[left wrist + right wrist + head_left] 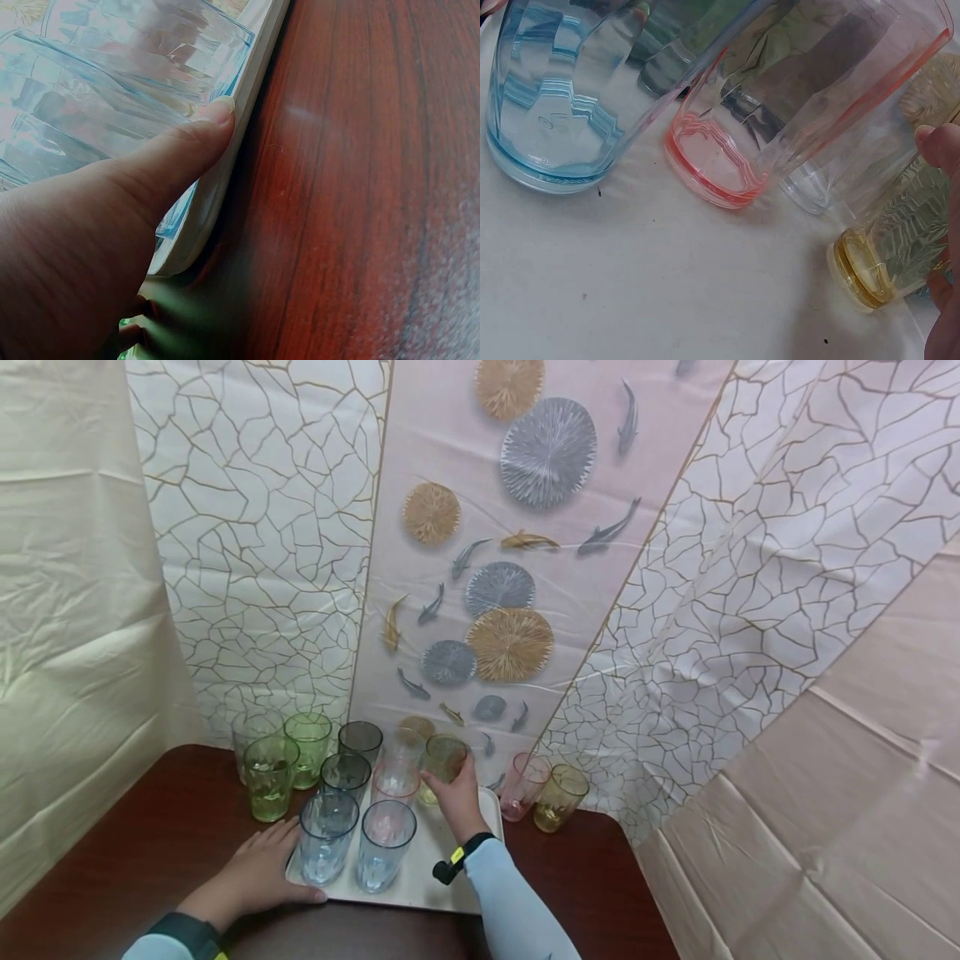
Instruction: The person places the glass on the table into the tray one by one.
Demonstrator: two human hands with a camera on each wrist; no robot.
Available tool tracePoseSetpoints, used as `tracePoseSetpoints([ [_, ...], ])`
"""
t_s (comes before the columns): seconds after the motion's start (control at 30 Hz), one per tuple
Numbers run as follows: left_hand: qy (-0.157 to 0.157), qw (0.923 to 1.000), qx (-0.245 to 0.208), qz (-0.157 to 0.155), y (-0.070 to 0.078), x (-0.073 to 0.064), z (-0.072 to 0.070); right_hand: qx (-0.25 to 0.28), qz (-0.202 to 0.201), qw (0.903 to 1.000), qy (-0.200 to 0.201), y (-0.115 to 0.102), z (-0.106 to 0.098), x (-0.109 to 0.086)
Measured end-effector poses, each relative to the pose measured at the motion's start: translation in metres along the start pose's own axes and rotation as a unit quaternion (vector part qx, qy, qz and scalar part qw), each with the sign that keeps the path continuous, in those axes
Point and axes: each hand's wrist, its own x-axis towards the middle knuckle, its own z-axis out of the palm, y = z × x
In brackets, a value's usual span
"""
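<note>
My right hand [456,793] holds a yellow glass [444,758] over the back right part of the white tray [442,877]. In the right wrist view this yellow glass [862,270] is tilted, its base close over the tray. My left hand [258,868] rests at the tray's front left corner, thumb [199,139] laid straight on the rim. On the tray stand two blue glasses in front, one left [327,839] and one right [385,847], with dark grey glasses [347,777] behind the left one. A pink glass [712,161] and a clear glass [810,184] stand behind the right one.
Green glasses [272,781] and a clear glass [251,735] stand on the brown table [592,893] left of the tray. To its right are a pink glass [522,789] and a yellow glass [558,802]. A patterned cloth [480,593] hangs close behind the table.
</note>
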Motion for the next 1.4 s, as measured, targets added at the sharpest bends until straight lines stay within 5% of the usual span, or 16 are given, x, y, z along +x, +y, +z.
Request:
tracePoseSetpoints([
  [0.6,0.001,1.0000,-0.003,0.002,0.003,-0.001,-0.002,0.003,0.018,0.9998,-0.006,0.010,0.001,0.002],
  [0.83,-0.001,1.0000,-0.007,0.003,0.002,-0.003,-0.003,-0.002,0.005,0.9998,-0.017,0.008,-0.009,-0.011],
  [1.1,-0.006,1.0000,-0.004,-0.003,0.001,0.001,-0.002,-0.048,-0.029,0.9981,0.026,0.021,-0.047,-0.041],
  [1.4,-0.013,0.9998,-0.008,-0.010,0.003,0.000,-0.003,-0.027,-0.047,0.9926,0.109,0.051,-0.110,-0.078],
])
